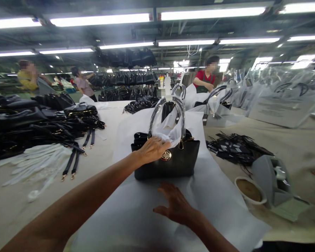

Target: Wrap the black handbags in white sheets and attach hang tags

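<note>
1. The black handbag point(182, 162) stands upright on a white sheet point(136, 215) spread over the table point(102, 148), straight ahead of the person, with its long axis running left to right across the view.
2. The left hand point(152, 151) is the nearer of the two: it reaches in from the left and lies over the bag's front upper edge, just left of and above the round gold emblem point(166, 155).
3. Its fingers are partly bent and meet the white wrapping point(175, 135) that rises from the bag's mouth between the handles point(183, 117). Whether they pinch it or only press on it, I cannot tell.
4. The right hand point(179, 206) is lower and closer to the person, over the sheet in front of the bag. Its fingers are spread, thumb well out to the left, with nothing in them; contact with the sheet is unclear.
5. From those right fingers, the bag lies directly beyond, its base near the fingertips but apart from them.
6. To the right lie a heap of black strips point(238, 148), a round dish point(249, 190) and a grey dispenser-like object point(262, 175); to the left, black straps point(72, 161).
</note>
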`<state>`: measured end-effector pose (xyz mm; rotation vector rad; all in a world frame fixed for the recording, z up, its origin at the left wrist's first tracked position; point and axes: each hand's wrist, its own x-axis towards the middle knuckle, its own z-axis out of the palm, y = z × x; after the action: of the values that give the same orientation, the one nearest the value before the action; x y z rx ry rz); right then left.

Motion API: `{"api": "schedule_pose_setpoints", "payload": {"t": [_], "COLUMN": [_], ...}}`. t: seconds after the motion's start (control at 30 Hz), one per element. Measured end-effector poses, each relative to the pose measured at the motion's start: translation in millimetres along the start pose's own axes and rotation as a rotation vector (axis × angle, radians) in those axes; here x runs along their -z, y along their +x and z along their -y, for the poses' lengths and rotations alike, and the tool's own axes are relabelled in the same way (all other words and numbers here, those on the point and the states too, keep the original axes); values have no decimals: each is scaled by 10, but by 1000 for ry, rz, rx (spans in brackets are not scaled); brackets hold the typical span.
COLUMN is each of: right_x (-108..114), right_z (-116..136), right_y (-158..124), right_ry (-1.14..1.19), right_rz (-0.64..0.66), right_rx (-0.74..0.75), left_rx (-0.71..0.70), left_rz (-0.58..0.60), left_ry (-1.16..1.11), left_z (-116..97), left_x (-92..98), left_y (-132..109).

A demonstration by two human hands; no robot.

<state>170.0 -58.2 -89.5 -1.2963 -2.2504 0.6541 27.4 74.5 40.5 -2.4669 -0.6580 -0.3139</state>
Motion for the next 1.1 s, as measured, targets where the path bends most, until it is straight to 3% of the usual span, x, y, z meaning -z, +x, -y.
{"api": "schedule_pose_setpoints", "payload": {"t": [0.23, 0.47, 0.57, 0.67, 0.77, 0.87, 0.97, 1.1], "right_x": [-271, -422, -294, -110, -18, -56, -165, -337], "right_z": [-126, -44, -29, -34, -103, -210, -276, -290], "right_y": [-20, 26, -264, -733, -1122, -1304, -1332, -1280], "right_ry": [-149, -173, -118, -87, -238, -447, -533, -509], "right_rz": [24, -187, -247, -160, -56, -109, -163, -304], "right_rx": [158, 222, 229, 309, 443, 511, 514, 476], "left_rx": [12, 4, -42, -59, -21, 62, 122, 158], "left_rz": [-31, -113, -184, -240, -262, -281, -225, -28], "left_ry": [-5, 41, 128, 201, 207, 129, 59, 38], "left_z": [-10, -9, -11, -17, -49, -156, -341, -576], "left_x": [-5, -119, -128, -113, -110, -132, -176, -279], "left_y": [-29, -38, -77, -106, -126, -179, -286, -432]}}
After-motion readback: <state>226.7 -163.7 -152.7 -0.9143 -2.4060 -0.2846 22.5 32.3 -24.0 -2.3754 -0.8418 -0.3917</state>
